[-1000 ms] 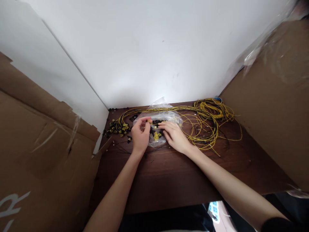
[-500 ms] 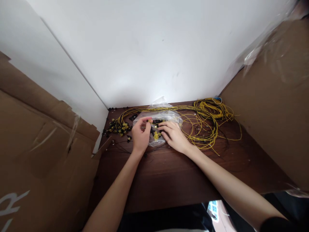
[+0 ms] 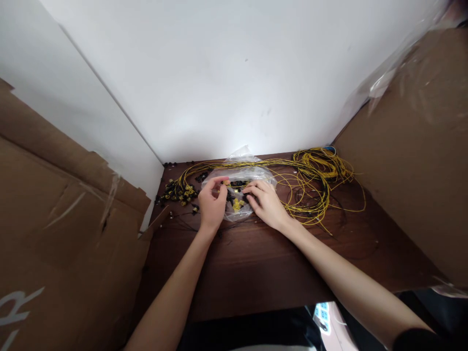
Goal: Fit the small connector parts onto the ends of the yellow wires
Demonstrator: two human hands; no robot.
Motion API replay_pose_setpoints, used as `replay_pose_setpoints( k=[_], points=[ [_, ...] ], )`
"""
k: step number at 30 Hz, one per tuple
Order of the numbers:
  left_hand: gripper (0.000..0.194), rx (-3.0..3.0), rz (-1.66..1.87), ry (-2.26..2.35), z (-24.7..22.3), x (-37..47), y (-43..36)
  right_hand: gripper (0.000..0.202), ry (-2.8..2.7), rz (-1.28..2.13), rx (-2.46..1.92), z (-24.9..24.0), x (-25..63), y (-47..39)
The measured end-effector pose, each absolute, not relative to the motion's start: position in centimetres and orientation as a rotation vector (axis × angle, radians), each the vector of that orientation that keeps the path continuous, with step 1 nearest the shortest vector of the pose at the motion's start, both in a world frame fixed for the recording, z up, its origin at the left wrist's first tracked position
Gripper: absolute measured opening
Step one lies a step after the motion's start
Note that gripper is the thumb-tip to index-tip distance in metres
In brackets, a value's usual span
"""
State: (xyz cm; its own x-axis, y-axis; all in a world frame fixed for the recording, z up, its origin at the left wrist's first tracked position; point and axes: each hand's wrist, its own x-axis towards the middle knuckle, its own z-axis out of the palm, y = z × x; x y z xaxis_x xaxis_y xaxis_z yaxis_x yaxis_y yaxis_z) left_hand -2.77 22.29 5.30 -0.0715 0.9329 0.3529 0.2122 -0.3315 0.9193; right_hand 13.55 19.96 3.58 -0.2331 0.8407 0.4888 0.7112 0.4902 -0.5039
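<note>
A clear plastic bag (image 3: 239,170) lies on the dark wooden table (image 3: 256,268), with several small black pieces and yellow pieces (image 3: 237,204) in it. My left hand (image 3: 212,204) is at the bag's left side, thumb and index finger curved towards each other around something too small to make out. Over the bag's right side is my right hand (image 3: 266,204), fingers bent and apart, near the black pieces; nothing shows in it. Yellow wires (image 3: 226,164) run behind the bag to black and yellow connectors (image 3: 181,193) on the left.
Coiled yellow wires (image 3: 321,168) lie at the back right. Cardboard stands on the left (image 3: 73,219) and on the right (image 3: 413,146). A white wall (image 3: 234,87) closes off the back. A power strip (image 3: 322,317) shows below the table's front edge.
My right hand has shifted slightly right, away from my left hand, uncovering more of the bag's middle. My left hand has moved very slightly left.
</note>
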Motion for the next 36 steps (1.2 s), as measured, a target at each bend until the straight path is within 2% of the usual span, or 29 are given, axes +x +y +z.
replay_pose_setpoints(
  k=[17, 22, 29, 33, 36],
  points=[
    [0.018, 1.503, 1.405, 1.098, 4.6, -2.4, 22.3, 0.025, -1.884, 0.322, -1.123, 4.4, 13.3, 19.7],
    [0.022, 1.58, 1.288, 1.073, 4.9, -2.2, 21.9, 0.027, -1.815, 0.278, -1.097, 5.1, 13.2, 19.3],
    [0.02, 1.642, 1.239, 1.043, 5.1, -2.2, 21.9, 0.014, -1.789, 0.271, -1.209, 4.6, 13.5, 19.6],
    [0.017, 1.948, 1.236, 1.181, 5.2, -2.8, 22.1, 0.015, -1.764, 0.256, -1.202, 4.8, 13.5, 19.6],
    [0.022, 2.24, 1.177, 1.333, 5.1, -3.5, 22.5, 0.016, -1.745, 0.262, -1.206, 4.9, 13.5, 19.5]
  ],
)
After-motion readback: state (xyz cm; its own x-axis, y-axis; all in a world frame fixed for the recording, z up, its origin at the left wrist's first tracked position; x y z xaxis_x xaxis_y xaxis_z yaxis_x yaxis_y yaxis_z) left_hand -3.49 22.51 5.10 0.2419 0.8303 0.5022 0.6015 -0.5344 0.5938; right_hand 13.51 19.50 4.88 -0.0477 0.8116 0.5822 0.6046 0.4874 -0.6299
